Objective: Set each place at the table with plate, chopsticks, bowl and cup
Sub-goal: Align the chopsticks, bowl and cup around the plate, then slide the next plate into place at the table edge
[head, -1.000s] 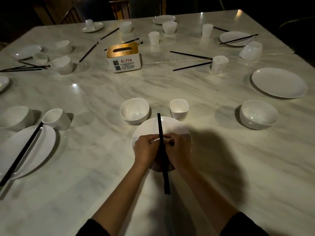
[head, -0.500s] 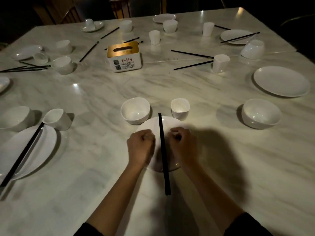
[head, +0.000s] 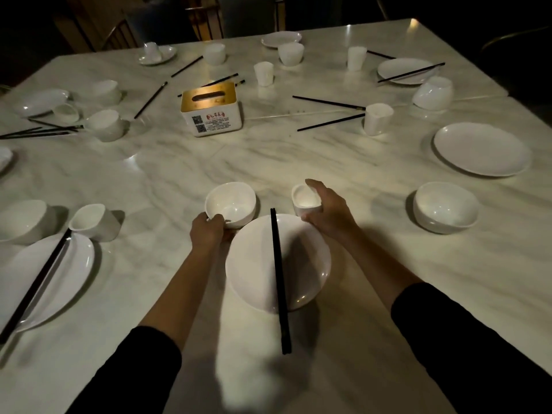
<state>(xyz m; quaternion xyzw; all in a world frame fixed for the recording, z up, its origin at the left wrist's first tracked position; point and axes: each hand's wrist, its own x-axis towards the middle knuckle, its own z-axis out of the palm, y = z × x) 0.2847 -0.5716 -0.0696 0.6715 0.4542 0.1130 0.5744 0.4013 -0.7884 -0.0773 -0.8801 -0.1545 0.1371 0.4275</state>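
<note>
A white plate (head: 254,264) lies in front of me on the marble table (head: 298,162). A pair of black chopsticks (head: 279,279) lies lengthwise across it, its near end overhanging the rim. Just beyond the plate's left side stands a white bowl (head: 231,203); my left hand (head: 207,231) grips its near rim, thumb inside. Beyond the plate's right side stands a small white cup (head: 306,201), and my right hand (head: 327,212) is curled round its right side.
At the left lie a plate with chopsticks (head: 44,282), a tipped cup (head: 92,222) and a bowl (head: 21,219). At the right sit a bowl (head: 446,207) and a plate (head: 482,149). A tissue box (head: 210,112) stands mid-table among several scattered cups, plates and chopsticks.
Both hands have left the chopsticks, which stay across the plate, and reached forward. The left now grips the bowl and the right the cup.
</note>
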